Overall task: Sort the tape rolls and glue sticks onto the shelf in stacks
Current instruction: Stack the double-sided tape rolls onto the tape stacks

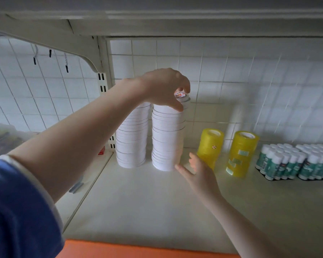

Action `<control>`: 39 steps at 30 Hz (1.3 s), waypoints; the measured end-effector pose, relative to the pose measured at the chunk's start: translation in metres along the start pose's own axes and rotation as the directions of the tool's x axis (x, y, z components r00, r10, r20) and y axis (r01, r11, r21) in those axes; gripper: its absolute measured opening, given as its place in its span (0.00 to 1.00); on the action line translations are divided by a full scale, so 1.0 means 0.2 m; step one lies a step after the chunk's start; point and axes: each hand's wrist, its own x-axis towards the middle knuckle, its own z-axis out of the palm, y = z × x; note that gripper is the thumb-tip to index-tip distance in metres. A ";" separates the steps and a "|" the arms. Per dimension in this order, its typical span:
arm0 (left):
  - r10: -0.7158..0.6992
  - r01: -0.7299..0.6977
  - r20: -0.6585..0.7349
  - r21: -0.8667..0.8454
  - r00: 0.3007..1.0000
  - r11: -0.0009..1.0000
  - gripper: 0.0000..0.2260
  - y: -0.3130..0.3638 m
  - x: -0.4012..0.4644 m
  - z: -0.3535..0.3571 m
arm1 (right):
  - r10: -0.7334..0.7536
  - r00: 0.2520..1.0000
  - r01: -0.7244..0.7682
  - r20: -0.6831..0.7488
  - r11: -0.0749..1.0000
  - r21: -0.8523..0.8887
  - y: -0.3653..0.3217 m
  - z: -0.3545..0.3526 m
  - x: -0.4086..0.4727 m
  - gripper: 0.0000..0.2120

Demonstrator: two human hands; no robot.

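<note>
left hand (164, 88) atop white tape stack (167, 138), right hand (198, 172) steadying base

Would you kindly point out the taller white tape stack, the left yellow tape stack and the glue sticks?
taller white tape stack (167, 138): head view, middle of its side.
left yellow tape stack (211, 144): head view, its front wall.
glue sticks (295, 161): head view, centre of the packs.

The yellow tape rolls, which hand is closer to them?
Right. The right hand is just beside the yellow tape rolls; the left hand is up on the white tape stack.
</note>
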 end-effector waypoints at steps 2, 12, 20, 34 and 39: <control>0.048 -0.048 -0.043 -0.005 0.998 0.999 0.24 0.05 0.00 0.01 | 0.013 0.999 -0.016 -0.035 0.997 -0.073 0.03 -0.07 -0.07 0.24; 0.216 -0.214 0.013 -0.092 0.976 0.972 0.26 0.32 0.05 0.16 | 0.149 0.950 -0.194 -0.275 0.970 -0.144 0.23 -0.42 -0.28 0.14; 0.185 -0.156 0.139 -0.195 0.973 0.968 0.30 0.58 0.26 0.31 | 0.211 0.967 -0.234 -0.143 0.957 -0.171 0.43 -0.66 -0.15 0.26; 0.094 -0.034 0.371 -0.165 0.924 0.986 0.40 0.73 0.55 0.50 | 0.089 0.994 -0.094 -0.059 0.993 -0.075 0.56 -0.56 0.07 0.22; 0.115 -0.054 0.373 -0.172 0.920 0.984 0.35 0.72 0.58 0.53 | 0.096 0.995 -0.097 -0.031 0.995 -0.033 0.56 -0.55 0.11 0.27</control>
